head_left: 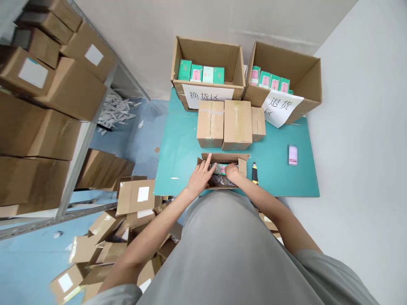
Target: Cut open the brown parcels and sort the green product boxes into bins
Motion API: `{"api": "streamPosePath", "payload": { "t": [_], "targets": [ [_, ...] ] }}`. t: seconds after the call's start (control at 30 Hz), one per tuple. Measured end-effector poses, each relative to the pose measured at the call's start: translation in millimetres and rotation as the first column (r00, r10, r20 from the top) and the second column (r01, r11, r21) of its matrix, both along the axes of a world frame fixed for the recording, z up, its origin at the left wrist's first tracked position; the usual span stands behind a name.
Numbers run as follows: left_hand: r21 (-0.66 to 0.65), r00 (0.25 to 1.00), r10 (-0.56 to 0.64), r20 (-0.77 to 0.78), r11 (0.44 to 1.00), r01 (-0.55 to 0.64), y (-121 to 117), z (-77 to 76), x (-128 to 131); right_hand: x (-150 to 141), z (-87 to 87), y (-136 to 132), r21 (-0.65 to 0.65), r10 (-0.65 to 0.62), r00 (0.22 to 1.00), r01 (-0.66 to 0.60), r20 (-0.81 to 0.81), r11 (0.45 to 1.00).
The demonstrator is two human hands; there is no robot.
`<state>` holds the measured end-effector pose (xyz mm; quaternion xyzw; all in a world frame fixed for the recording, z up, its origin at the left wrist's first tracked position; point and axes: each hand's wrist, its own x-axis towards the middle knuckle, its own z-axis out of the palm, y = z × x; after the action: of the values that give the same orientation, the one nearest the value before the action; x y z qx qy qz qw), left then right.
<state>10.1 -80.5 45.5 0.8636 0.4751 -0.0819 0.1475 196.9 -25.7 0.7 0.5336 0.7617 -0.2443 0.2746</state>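
An opened cardboard carton sits at the table's front edge, its flaps up. Inside it lies a small green and pink box, with clear plastic wrap that looks like bubble wrap around it. My left hand rests over the carton's left end, fingers stretched and apart, some against the wrap. At the right part of the small box, my right hand reaches into the carton with curled fingers. Its fingertips are hidden, so what they grip does not show. A black and yellow utility knife lies just right of the carton.
Closed cardboard boxes stand behind the carton on the green table. Two large open cartons with paper signs hold green boxes. A blurred phone-like object lies right. Loaded shelves and piled cartons stand left.
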Motion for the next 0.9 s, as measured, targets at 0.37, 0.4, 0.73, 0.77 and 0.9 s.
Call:
{"api": "streamPosePath", "payload": {
  "t": [0.37,0.4,0.73,0.77,0.9],
  "targets": [
    [-0.030,0.985,0.043,0.167,0.999,-0.039,-4,-14.8,-20,7,29.9,-35,0.244,-0.004,0.986,-0.037,0.167,0.969],
    [-0.030,0.978,0.060,0.199,0.998,-0.055,-5,-18.0,-22,12,39.3,-42,0.264,-0.019,0.987,-0.024,0.161,0.964],
    [-0.396,0.523,0.529,0.668,0.848,-0.352,1,-14.6,-28,83,131.2,-77,0.319,-0.353,0.875,0.456,-0.330,0.831],
    [-0.457,0.444,0.568,0.693,0.823,-0.338,2,-8.2,-25,86,133.8,-75,0.257,-0.395,0.800,0.541,-0.452,0.801],
    [-0.682,0.169,0.692,0.702,0.721,-0.121,3,22.2,-8,84,135.9,-65,-0.249,-0.552,0.230,0.711,-0.801,0.657]
  ]
}}
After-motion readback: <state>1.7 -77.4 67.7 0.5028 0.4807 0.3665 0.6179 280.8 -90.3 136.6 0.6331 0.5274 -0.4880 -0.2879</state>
